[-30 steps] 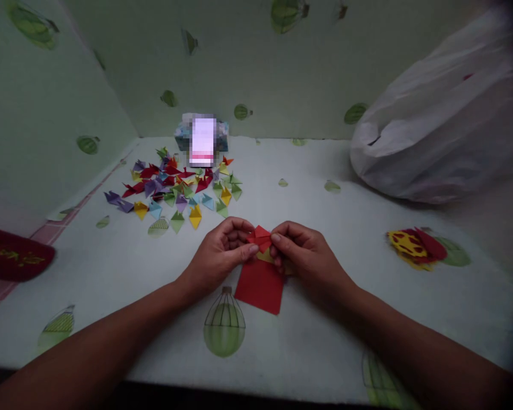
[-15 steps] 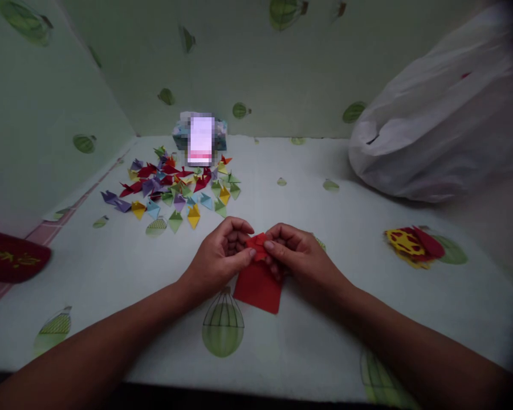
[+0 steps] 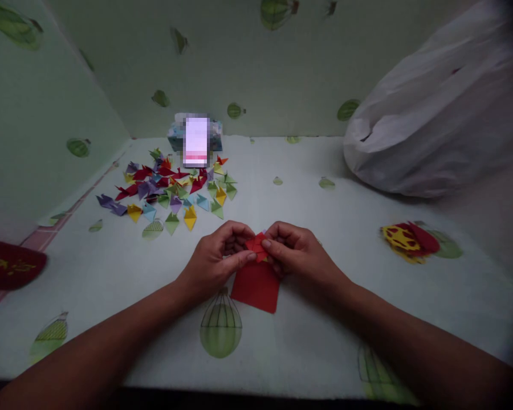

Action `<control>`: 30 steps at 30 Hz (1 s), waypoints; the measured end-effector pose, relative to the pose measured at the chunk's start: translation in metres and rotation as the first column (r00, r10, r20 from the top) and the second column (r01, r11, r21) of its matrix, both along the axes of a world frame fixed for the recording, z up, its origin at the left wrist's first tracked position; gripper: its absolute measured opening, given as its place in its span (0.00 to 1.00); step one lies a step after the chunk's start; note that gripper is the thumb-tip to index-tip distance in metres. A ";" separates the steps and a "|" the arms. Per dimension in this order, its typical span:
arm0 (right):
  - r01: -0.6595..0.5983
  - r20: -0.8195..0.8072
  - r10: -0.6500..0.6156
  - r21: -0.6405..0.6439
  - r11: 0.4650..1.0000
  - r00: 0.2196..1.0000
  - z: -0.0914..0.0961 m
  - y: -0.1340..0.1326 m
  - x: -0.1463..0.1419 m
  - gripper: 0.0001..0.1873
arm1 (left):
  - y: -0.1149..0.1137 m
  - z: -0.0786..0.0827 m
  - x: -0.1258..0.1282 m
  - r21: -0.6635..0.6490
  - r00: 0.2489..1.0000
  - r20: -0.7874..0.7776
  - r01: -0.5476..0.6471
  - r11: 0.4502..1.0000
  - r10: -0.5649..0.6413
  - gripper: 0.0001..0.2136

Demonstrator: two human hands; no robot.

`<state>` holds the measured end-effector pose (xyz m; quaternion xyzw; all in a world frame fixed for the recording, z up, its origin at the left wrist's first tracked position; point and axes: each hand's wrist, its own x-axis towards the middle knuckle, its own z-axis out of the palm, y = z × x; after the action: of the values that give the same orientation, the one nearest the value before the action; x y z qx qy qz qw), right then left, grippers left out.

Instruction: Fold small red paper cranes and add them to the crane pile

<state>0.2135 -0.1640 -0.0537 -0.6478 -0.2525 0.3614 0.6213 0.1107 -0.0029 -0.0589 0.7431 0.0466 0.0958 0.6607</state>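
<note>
Both of my hands meet at the middle of the table over a small folded red paper piece (image 3: 256, 246). My left hand (image 3: 216, 259) pinches its left side with thumb and curled fingers. My right hand (image 3: 297, 253) pinches its right side, fingers closed. Just under the hands a flat red paper sheet (image 3: 256, 287) lies on the white tablecloth (image 3: 308, 336), its upper edge hidden by my fingers.
A heap of several small folded paper pieces in many colours (image 3: 171, 188) lies at the back left, in front of a blurred box (image 3: 195, 139). A big white plastic bag (image 3: 440, 114) fills the back right. Red and yellow paper scraps (image 3: 410, 240) lie right; a dark red cloth (image 3: 8, 267) at the left edge.
The hands have closed in tighter on the red folded piece, which looks smaller and more pressed together. The view has shifted slightly to the right.
</note>
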 end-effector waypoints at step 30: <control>0.101 0.068 -0.104 0.044 0.994 0.992 -0.006 0.001 -0.012 0.12 | -0.011 0.002 0.000 -0.109 0.972 -0.043 -0.234 0.966 0.231 0.07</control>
<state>0.2015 -0.1634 -0.0595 -0.6595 -0.2477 0.3011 0.6427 0.1103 -0.0135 -0.0572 0.6952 0.1486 0.1586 0.6851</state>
